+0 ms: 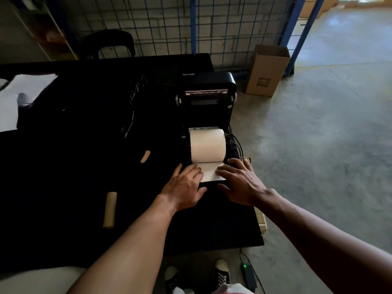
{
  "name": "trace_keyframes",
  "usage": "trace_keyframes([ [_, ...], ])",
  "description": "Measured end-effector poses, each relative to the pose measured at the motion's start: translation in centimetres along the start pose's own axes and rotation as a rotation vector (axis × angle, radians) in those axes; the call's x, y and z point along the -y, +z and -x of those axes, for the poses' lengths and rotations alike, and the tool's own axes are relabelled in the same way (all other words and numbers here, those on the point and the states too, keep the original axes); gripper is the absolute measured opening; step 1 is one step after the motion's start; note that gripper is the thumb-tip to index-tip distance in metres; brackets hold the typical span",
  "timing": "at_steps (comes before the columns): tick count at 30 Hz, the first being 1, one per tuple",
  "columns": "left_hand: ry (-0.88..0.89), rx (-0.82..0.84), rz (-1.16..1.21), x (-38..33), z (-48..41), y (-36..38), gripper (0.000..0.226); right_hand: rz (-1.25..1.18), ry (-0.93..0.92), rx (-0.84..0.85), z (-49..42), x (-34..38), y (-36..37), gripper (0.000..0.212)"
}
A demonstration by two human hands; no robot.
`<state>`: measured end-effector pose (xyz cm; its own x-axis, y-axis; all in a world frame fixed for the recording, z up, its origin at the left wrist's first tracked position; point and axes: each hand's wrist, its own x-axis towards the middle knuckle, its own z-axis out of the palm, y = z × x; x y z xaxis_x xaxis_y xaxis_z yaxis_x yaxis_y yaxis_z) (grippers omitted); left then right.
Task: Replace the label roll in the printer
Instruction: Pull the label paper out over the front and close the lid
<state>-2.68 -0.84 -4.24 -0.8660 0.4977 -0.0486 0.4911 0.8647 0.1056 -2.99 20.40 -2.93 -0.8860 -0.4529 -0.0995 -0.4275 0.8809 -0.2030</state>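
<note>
A black label printer (209, 96) stands open on the black table (84, 187), its lid tipped back. A full white label roll (207, 145) sits in its holder, with the loose paper end (210, 171) drawn toward me. My left hand (186, 186) lies flat with its fingers pressing the left edge of that paper end. On the right edge rests my right hand (239, 183), fingers spread over the paper. An empty brown cardboard core (110, 210) lies on the table to the left.
A small brown scrap (145, 156) lies on the table left of the printer. Cables (237, 145) leave the printer's right side. An open cardboard box (267, 70) stands on the concrete floor by the wire fence. A power adapter (248, 275) with a green light lies near my shoes.
</note>
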Motion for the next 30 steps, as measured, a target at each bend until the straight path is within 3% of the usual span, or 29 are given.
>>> trace_keyframes([
  [5, 0.017, -0.038, 0.006, -0.2, 0.5, 0.4, 0.047, -0.025, -0.019, 0.008, 0.6, -0.3, -0.1, 0.045],
  [9, -0.024, -0.031, 0.039, -0.7, 0.6, 0.5, 0.034, -0.017, -0.001, 0.033, 0.7, 0.0, -0.1, 0.052],
  [13, -0.06, -0.09, 0.068, -1.5, 0.9, 0.2, 0.041, -0.011, -0.015, 0.007, 0.8, 0.1, 0.0, 0.048],
  [21, -0.098, -0.075, 0.154, -2.0, 0.9, 0.0, 0.031, -0.17, 0.084, -0.016, 1.6, 0.9, 0.8, 0.045],
  [30, -0.142, -0.074, 0.065, -3.0, 1.4, -0.2, 0.042, -0.157, 0.112, -0.004, 2.2, 2.0, 0.4, 0.041],
])
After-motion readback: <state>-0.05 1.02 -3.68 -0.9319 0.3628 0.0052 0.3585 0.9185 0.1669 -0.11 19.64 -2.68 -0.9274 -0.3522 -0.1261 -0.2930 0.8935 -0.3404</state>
